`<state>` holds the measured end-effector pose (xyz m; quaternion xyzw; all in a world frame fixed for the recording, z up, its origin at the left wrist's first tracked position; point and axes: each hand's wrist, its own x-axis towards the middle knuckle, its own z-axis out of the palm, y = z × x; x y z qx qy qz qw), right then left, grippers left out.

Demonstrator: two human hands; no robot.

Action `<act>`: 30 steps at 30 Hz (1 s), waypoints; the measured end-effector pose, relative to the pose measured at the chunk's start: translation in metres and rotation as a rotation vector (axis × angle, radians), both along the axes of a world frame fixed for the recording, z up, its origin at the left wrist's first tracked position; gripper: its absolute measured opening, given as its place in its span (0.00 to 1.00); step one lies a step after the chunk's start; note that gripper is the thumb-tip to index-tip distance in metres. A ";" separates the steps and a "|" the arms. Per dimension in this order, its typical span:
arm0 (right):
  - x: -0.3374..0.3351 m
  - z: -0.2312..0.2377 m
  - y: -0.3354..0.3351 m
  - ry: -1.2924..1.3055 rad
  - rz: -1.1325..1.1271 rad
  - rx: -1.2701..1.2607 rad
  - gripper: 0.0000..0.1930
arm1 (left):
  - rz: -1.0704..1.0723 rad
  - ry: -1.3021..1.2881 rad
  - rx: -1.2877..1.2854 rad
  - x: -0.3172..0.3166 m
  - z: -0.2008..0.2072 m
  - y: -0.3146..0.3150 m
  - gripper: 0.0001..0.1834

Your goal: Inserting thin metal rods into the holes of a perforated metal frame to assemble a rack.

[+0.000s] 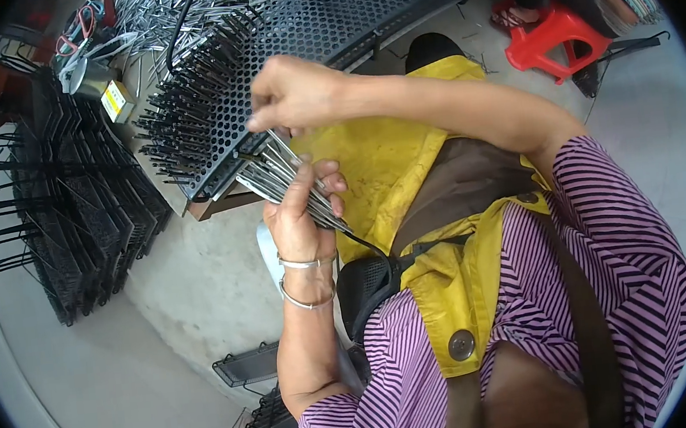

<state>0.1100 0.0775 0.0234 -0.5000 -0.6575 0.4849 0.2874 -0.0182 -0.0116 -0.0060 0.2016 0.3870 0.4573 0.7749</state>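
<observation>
My left hand (pixel 300 210), with two bangles at the wrist, is closed around a bundle of thin silvery metal rods (pixel 273 174). The rods fan out toward the rack's near corner. Just above them, my right hand (pixel 295 96) is closed with its fingertips pinched at the upper end of one rod; its grip is partly hidden and slightly blurred. Beneath and beyond the right hand lies a black perforated metal rack (pixel 317 31). Dense rows of short dark pins (pixel 185 114) stand upright in the holes along its left part.
A heap of loose metal rods (pixel 167 12) covers the far table. Scissors (pixel 81 26) and a yellow-white box (pixel 117 101) lie at left. Black racks with hooks (pixel 80 190) are stacked on the left. Another person sits at upper right near a red stool (pixel 546 47). A yellow apron (pixel 379 161) covers my lap.
</observation>
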 end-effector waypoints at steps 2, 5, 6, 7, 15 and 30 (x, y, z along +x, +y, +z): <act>0.003 0.006 -0.008 0.072 0.028 -0.125 0.08 | -0.018 -0.018 0.024 -0.001 0.001 -0.002 0.09; 0.004 0.015 -0.005 0.176 -0.075 -0.111 0.08 | -0.054 -0.024 0.048 -0.003 0.000 -0.002 0.10; 0.006 0.017 0.001 0.201 -0.116 -0.027 0.09 | -0.071 -0.011 0.044 -0.003 0.000 -0.001 0.11; 0.007 0.017 0.008 0.203 -0.156 0.097 0.09 | -0.055 -0.019 0.008 -0.003 -0.001 0.000 0.11; -0.022 -0.002 0.046 -0.009 -0.425 1.111 0.06 | 0.019 -0.092 -0.087 -0.002 -0.005 0.000 0.11; -0.036 -0.011 0.050 -0.564 -0.118 1.167 0.04 | 0.008 -0.118 -0.084 -0.001 0.001 0.000 0.13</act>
